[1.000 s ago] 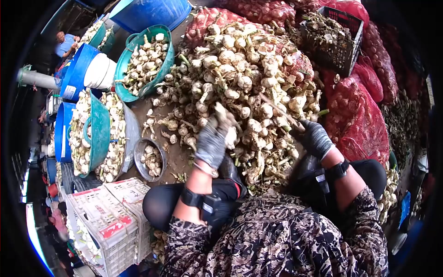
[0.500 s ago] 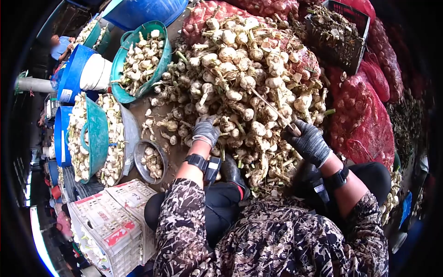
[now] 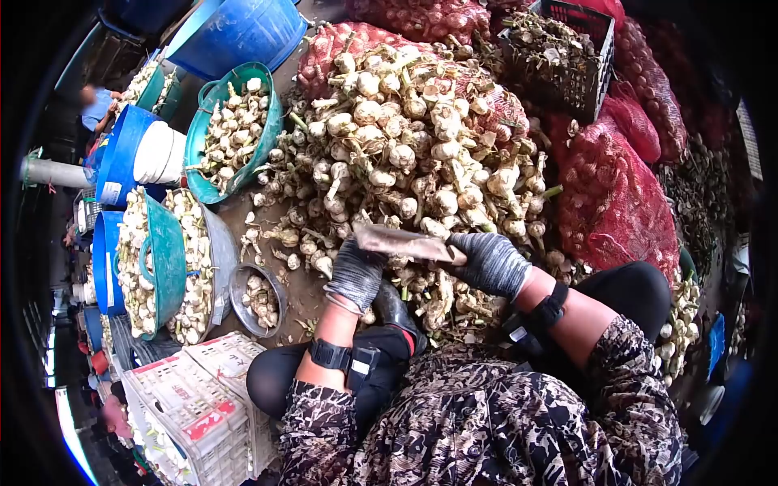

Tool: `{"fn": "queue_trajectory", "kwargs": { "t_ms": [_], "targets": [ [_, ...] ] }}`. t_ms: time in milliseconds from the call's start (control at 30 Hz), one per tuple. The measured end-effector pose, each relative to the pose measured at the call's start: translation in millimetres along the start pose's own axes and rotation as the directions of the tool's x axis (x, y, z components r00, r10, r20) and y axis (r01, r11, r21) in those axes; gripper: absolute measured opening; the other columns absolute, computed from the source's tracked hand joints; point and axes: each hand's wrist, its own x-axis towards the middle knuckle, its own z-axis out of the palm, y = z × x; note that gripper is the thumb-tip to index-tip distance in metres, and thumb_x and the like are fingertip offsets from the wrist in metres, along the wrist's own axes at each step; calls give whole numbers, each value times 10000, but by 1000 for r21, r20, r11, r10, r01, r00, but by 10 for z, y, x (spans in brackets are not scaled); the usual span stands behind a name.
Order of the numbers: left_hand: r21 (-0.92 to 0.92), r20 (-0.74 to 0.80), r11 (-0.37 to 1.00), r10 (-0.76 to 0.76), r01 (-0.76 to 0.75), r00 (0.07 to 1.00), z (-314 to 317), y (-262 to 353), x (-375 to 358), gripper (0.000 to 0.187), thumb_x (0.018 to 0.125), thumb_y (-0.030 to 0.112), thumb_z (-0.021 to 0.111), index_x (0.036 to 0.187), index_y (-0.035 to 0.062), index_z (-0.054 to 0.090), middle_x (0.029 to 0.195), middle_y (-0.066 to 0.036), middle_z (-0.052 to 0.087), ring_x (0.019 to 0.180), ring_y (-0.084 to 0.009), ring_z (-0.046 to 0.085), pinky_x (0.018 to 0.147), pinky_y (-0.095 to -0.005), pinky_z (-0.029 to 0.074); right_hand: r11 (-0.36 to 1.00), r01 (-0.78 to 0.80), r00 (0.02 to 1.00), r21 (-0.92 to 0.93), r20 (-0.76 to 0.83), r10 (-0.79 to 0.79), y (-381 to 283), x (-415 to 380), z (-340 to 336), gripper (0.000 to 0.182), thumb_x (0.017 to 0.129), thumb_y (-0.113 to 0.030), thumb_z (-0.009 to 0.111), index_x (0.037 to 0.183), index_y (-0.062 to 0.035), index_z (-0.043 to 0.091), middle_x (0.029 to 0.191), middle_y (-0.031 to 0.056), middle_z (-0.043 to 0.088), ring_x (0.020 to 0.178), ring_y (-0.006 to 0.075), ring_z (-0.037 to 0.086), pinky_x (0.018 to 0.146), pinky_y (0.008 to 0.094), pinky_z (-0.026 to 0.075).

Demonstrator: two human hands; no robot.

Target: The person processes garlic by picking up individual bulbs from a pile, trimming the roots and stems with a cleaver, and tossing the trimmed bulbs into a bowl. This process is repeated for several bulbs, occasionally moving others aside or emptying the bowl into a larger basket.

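Observation:
My right hand [image 3: 493, 263], in a grey glove, is closed around the short handle of a knife [image 3: 405, 244]. The broad blade points left and reaches my left hand [image 3: 356, 269], also gloved, whose fingers are curled closed. Something pale shows at the blade's far end by those fingers; the blade hides most of what they hold. Just beyond both hands rises a large heap of garlic bulbs [image 3: 401, 154], many with stems attached. Below my left hand, a dark boot [image 3: 393, 312] stands beside the heap.
Garlic fills a green tub [image 3: 194, 166], another green tub [image 3: 166, 271] and a small metal bowl [image 3: 279, 292] on my left. A white crate [image 3: 194, 397] stands near my left knee. Red mesh sacks [image 3: 620, 194] and a black crate [image 3: 604, 65] lie right. A person [image 3: 97, 107] sits far left.
My left hand has come back from the heap toward my body and closed. My right hand has moved left with the knife, bringing the blade level against the left hand.

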Motion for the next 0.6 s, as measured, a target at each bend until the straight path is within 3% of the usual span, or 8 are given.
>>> {"fn": "queue_trajectory", "kwargs": {
  "t_ms": [100,200,233,300,433,500,567,600],
  "targets": [
    [-215,-171,974,-111,73,979,-30,293,-194,361,947,218,643,1191,-48,631,1177,-229,648,1123,-362,607,1020,-401,460,900,-428,894,85,190,407,369,7,-35,443,864,-430,703,1151,-95,669,888,186,713,801,332,694,769,402,548],
    [-212,-147,977,-15,-16,989,-16,455,-180,337,927,221,662,1165,-17,651,1141,-206,656,1091,-344,613,1008,-407,464,916,-160,984,367,-11,176,502,-21,104,612,832,-445,778,1266,-45,617,1046,136,727,950,207,691,849,344,537],
    [-84,-142,994,58,-71,988,-1,586,-156,295,892,209,684,1107,7,666,1074,-191,663,1031,-353,617,947,-428,481,750,-294,933,592,9,359,364,-61,152,762,798,-461,815,1320,25,548,1173,140,682,1069,192,637,913,321,511],
    [2,-96,982,189,-190,977,49,920,-88,248,854,166,704,1053,23,670,1011,-182,660,980,-366,612,874,-440,493,657,-64,986,751,-54,157,-84,-113,-37,873,776,-477,829,1353,80,484,1221,143,642,1122,191,593,961,309,486],
    [-413,-144,897,104,-155,984,246,1053,-67,563,820,261,790,1282,45,553,1166,-149,638,1070,-260,617,947,-378,497,812,-200,954,548,-80,290,-264,-120,-380,476,874,-438,734,936,10,586,691,119,535,641,206,541,604,390,445],
    [-767,-112,623,100,-150,989,429,718,-53,902,818,334,817,1519,91,304,1368,-89,516,1132,-161,571,968,-292,489,654,-70,964,753,-117,238,16,-87,-218,380,903,-386,716,905,-24,599,677,62,541,570,167,519,520,352,422],
    [-994,81,-78,-7,80,997,591,621,-134,848,845,333,799,1506,91,327,1373,-82,513,1160,-149,556,960,-291,491,-60,-202,944,978,211,254,-96,-167,-261,160,950,-281,665,964,-145,582,747,-51,607,469,49,424,415,228,337],
    [-979,170,-126,-55,162,984,613,610,-111,622,975,316,632,1466,37,373,1359,-104,539,1169,-199,556,951,-387,508,-88,-230,942,969,244,232,-77,-166,-203,163,952,-282,664,979,-144,583,756,-47,618,460,54,414,410,232,337]
  ]
}}
